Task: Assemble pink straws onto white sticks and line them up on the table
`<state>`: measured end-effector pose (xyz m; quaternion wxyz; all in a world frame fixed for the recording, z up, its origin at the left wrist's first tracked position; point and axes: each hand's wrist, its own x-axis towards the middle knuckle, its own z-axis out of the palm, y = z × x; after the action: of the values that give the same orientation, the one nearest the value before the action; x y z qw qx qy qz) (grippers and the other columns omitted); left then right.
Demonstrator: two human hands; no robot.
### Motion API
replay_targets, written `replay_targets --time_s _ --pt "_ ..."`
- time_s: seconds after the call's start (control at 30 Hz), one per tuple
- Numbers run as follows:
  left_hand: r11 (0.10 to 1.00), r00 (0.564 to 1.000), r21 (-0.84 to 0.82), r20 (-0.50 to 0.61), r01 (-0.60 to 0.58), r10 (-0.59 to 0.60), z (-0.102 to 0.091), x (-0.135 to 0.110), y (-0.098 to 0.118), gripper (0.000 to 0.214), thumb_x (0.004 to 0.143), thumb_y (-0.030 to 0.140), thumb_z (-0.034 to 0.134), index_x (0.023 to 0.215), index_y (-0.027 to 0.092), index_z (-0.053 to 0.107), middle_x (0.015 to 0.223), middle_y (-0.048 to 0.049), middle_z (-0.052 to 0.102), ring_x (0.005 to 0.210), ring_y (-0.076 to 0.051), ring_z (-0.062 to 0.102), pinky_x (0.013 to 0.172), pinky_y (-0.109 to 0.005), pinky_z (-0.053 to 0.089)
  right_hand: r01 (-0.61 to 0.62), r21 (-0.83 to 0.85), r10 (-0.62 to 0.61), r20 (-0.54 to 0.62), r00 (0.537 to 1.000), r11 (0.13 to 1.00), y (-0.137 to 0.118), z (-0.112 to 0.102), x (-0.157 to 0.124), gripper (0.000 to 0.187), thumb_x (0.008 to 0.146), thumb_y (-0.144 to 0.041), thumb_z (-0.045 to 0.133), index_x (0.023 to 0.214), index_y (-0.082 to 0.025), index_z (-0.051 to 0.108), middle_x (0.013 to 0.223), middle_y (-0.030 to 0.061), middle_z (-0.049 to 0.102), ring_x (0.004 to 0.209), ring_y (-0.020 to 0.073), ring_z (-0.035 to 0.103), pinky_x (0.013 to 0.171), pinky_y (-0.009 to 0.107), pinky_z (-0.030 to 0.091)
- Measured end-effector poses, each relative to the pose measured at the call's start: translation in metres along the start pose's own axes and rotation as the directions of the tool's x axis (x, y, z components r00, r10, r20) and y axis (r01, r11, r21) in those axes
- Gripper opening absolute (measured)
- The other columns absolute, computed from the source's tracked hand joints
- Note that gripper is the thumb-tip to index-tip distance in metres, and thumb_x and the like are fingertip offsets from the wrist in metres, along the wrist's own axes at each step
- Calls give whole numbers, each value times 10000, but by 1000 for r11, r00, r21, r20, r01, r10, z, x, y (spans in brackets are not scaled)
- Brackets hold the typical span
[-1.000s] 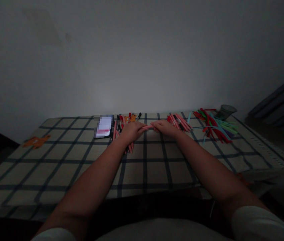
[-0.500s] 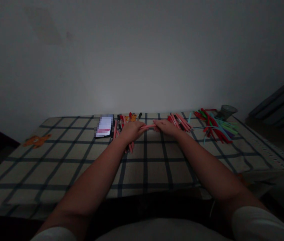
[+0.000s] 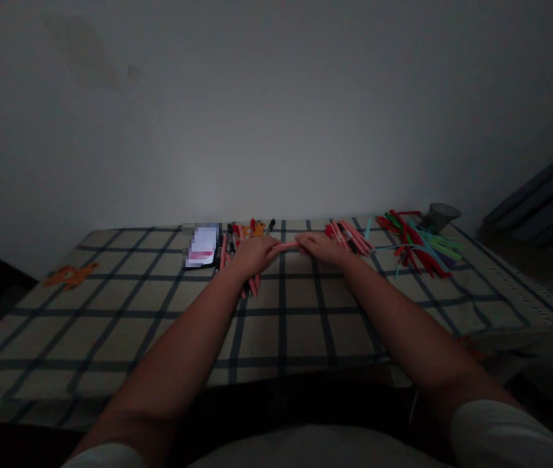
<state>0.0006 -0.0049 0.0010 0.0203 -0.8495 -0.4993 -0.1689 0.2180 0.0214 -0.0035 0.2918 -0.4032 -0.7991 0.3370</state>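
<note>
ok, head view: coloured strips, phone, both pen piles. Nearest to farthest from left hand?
From left hand:
1. Left pen pile, beside it.
2. Phone, left of it.
3. Right pen pile, beyond right hand.
4. Coloured strips, farther right.

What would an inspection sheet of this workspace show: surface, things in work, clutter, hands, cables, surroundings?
Surface: pale tablecloth with dark checks and an orange bear figure.
Things in work: pink pen-like stick between the hands; left pen pile partly hidden by the left hand; right pen pile beyond the right hand.
Clutter: lit phone, coloured strips, dark see-through cup.
Hands: both closed on the stick.
Cables: thin pale strand below the near edge; cannot tell if a cable.
Surroundings: plain wall behind; dim light.
</note>
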Motion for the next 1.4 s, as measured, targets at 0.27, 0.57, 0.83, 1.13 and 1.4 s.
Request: replay_targets --time_s 0.27,0.57,0.83,1.13,1.4 --pt "1000 1000 -13 22 5 -5 0 2 -4 497 966 503 306 996 221 714 942 -80 704 886 -229 624 740 -321 426 97 65 -91 -95 991 993 0 0 1 366 748 -420 634 1011 -175 566 857 24 582 746 147 516 659 251 395" --pt "999 1000 -32 16 -8 8 -3 0 1 532 950 555 312 992 207 712 937 -90 701 885 -226 619 747 -315 428 50 -21 -51 -55 997 999 1 1 1 291 824 -446 535 829 -162 597 739 17 566 690 146 506 637 256 381" --pt "1000 1000 -25 31 -2 3 -4 0 0 528 960 528 307 988 189 711 934 -93 696 882 -220 613 746 -311 420 -2 -39 1 -38 999 999 2 1 2 430 903 -499 373 749 -159 585 673 14 539 646 142 488 635 268 382" --pt "1000 1000 -29 32 0 1 -4 1 -2 491 966 493 313 984 207 712 933 -81 697 866 -217 612 706 -300 409 65 306 -25 -135 991 950 1 0 4 340 730 -400 640 980 -202 524 877 10 577 768 134 549 661 243 424" --pt "999 1000 -33 1 -19 19 -6 -1 2 508 965 503 312 972 193 714 914 -87 699 863 -222 619 741 -316 432 -18 150 30 -78 997 989 3 1 3 396 850 -541 477 693 -184 545 592 -20 495 569 123 459 560 259 353"
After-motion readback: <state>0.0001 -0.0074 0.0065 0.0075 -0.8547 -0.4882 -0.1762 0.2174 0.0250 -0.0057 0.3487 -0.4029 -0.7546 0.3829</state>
